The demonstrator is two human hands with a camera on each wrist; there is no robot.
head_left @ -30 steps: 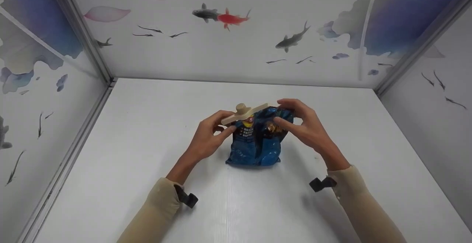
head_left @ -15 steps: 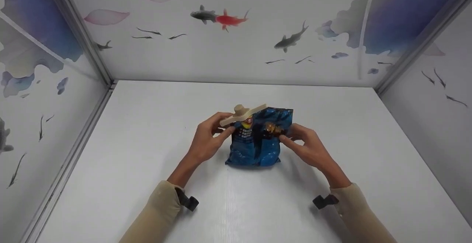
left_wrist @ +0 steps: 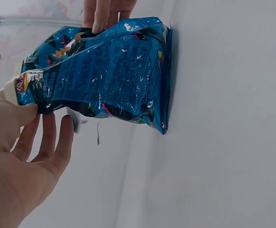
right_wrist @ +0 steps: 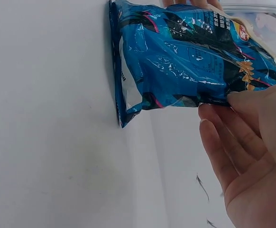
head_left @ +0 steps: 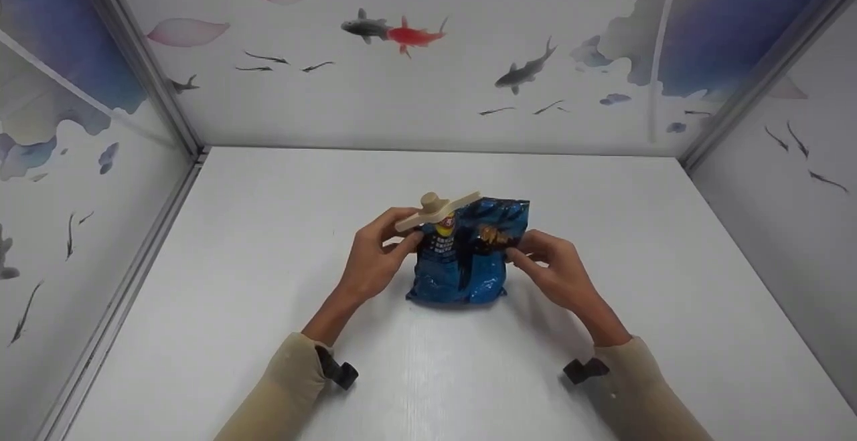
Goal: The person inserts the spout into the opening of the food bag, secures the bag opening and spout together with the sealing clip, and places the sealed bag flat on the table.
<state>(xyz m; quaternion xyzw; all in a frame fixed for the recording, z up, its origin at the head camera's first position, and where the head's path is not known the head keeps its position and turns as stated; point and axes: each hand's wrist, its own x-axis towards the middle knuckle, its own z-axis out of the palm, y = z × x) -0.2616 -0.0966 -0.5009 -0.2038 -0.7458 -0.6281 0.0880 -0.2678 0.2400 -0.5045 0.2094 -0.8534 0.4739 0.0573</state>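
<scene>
A shiny blue snack bag (head_left: 460, 272) stands upright on the white table. Across the left part of its top lies a cream bag clip (head_left: 438, 211) with a round knob, slanting up to the right. The right part of the top edge extends past the clip. My left hand (head_left: 373, 255) pinches the upper left side of the bag, beside the clip's lower end. With thumb and fingertips, my right hand (head_left: 554, 272) holds the bag's right side at about mid-height. In the left wrist view, the bag's side looks full and creased.
White table (head_left: 221, 253) surrounds the bag. Behind it stands a white wall (head_left: 428, 113) printed with fish and petals, and side walls rise at left and right. A black wrist camera (head_left: 343, 374) sits at the left cuff, another wrist camera (head_left: 584, 371) at the right.
My right hand has moved down from the bag's top right corner to its right side, leaving that corner upright and uncovered. My left hand keeps nearly the same place by the clip.
</scene>
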